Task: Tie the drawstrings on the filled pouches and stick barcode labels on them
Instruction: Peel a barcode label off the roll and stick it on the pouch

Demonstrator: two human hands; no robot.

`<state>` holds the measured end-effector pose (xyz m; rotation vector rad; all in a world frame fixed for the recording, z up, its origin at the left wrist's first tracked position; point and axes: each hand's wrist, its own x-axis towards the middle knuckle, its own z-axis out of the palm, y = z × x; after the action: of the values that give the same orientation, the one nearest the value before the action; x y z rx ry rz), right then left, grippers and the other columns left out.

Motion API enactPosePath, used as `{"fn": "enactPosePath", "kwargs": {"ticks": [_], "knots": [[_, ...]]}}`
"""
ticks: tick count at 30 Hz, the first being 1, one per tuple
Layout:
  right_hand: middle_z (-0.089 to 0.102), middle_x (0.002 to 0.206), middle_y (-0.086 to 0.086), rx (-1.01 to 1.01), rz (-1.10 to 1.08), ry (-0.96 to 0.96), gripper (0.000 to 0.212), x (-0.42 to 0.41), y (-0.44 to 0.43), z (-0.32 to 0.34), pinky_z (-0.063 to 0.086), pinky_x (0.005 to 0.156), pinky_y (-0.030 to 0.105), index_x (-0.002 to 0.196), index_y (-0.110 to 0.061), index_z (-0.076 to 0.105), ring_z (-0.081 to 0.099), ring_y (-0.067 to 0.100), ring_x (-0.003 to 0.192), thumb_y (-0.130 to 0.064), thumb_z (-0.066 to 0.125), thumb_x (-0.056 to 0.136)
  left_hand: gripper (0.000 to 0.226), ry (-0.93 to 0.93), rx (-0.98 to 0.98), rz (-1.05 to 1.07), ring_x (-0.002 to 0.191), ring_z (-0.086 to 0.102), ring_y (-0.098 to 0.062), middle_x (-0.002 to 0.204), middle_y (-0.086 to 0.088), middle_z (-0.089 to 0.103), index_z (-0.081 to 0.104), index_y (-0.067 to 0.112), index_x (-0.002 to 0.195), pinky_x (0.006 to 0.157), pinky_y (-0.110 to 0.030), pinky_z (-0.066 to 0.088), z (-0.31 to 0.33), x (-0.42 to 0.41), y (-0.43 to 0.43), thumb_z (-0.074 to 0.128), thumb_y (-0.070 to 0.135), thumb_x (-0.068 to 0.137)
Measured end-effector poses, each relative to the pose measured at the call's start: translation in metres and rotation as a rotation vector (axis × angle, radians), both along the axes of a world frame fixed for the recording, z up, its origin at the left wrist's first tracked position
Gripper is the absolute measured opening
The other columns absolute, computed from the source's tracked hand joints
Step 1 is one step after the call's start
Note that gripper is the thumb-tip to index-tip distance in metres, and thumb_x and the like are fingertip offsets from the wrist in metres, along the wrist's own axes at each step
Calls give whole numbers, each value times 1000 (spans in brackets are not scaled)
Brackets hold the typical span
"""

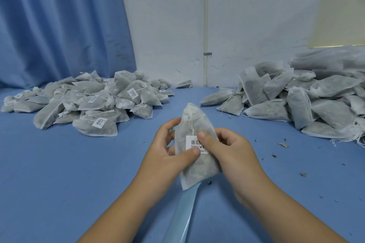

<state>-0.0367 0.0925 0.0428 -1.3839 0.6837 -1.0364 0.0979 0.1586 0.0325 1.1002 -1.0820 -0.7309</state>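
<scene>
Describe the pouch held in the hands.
The pouch is semi-sheer white fabric, filled with greenish material. A white drawstring gathers its neck shut, its tail hanging down the front. A barcode label sits on its front. It is held upright over the blue table by the left hand and right hand, both thumbs pressing the label.

The held pouch (pixel 197 165) is white and thin, and its grey-green filling shows through as a mottled shade. Its drawstring (pixel 190 122) is white. The barcode label (pixel 192 144) is white with black bars and black characters. The counter (pixel 59 173) is plain blue, flecked with dark grey-green crumbs (pixel 282 145). The backing strip (pixel 181 215) is glossy pale blue. The left pile (pixel 88 102) and right pile (pixel 308 102) are greyish white, and the left one is dotted with white, black-barred labels. The curtain (pixel 59 25) is blue, the wall (pixel 167 25) is white and the sheet (pixel 339 10) is pale yellow.
</scene>
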Motion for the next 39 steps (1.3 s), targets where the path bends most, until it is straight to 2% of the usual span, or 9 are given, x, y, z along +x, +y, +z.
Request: {"fn": "enactPosePath", "kwargs": {"ticks": [7, 12, 16, 19, 23, 26, 31, 35, 39], "knots": [[72, 72, 5, -19, -29, 20, 22, 2, 1, -2, 52, 57, 29, 74, -13, 71, 65, 12, 62, -33, 72, 83, 43, -4, 82, -101, 107, 69, -27, 114, -9, 72, 68, 23, 113, 92, -43, 55, -4, 6, -2, 78, 15, 72], [69, 68, 3, -78, -28, 52, 22, 4, 3, -2, 50, 58, 31, 75, -11, 71, 61, 11, 61, -31, 72, 84, 41, 2, 94, -127, 108, 68, -33, 112, -15, 71, 66, 15, 115, 90, -41, 57, -3, 3, -1, 75, 14, 75], [74, 80, 8, -66, -8, 51, 20, 4, 3, -1, 56, 73, 43, 79, -15, 74, 69, 27, 76, -33, 69, 86, 18, 111, 91, -73, 97, 72, -25, 106, -13, 74, 75, 19, 101, 80, -34, 59, 1, 1, 0, 73, 17, 83], [75, 85, 1, -68, 69, 81, 12, 4, 5, 1, 57, 75, 36, 88, -19, 75, 71, 25, 86, -29, 69, 86, 18, 198, 109, 52, 84, 73, -22, 96, -12, 76, 76, 16, 91, 69, -30, 59, 1, 3, -3, 58, 17, 94], [75, 87, -6, -69, 193, 142, 13, 7, 9, 3, 53, 59, 18, 96, -23, 72, 72, 9, 78, -21, 73, 83, 19, 210, 132, 152, 90, 72, -29, 98, -15, 75, 73, 13, 98, 82, -44, 57, 2, 3, -5, 56, 21, 97], [76, 85, -1, -35, 204, 181, 13, 10, 8, 7, 50, 51, 21, 95, -21, 71, 72, 11, 72, -21, 73, 82, 19, 201, 134, 169, 95, 72, -31, 99, -14, 75, 72, 13, 102, 85, -46, 56, 1, 3, -6, 56, 23, 97], [76, 86, 1, 5, 192, 204, 22, 19, -6, 19, 51, 57, 24, 100, -17, 69, 71, 13, 72, -26, 73, 80, 21, 286, 61, 149, 101, 71, -31, 104, -13, 75, 72, 12, 105, 90, -46, 55, -1, 12, -12, 55, 23, 98], [75, 87, 6, 53, 183, 232, 20, 36, -20, 32, 49, 57, 26, 99, -12, 71, 64, 13, 70, -24, 69, 83, 27, 406, 4, 177, 86, 72, -23, 100, -11, 75, 67, 7, 106, 67, -35, 59, -3, 28, -21, 49, 26, 99], [62, 83, 11, 185, 211, 225, 21, 59, -33, 39, 43, 48, 23, 100, 2, 68, 53, 16, 66, -10, 59, 84, 25, 380, 86, 324, 67, 58, -23, 87, -12, 67, 69, 12, 102, 52, -29, 42, -10, 52, -30, 47, 24, 99]]}}
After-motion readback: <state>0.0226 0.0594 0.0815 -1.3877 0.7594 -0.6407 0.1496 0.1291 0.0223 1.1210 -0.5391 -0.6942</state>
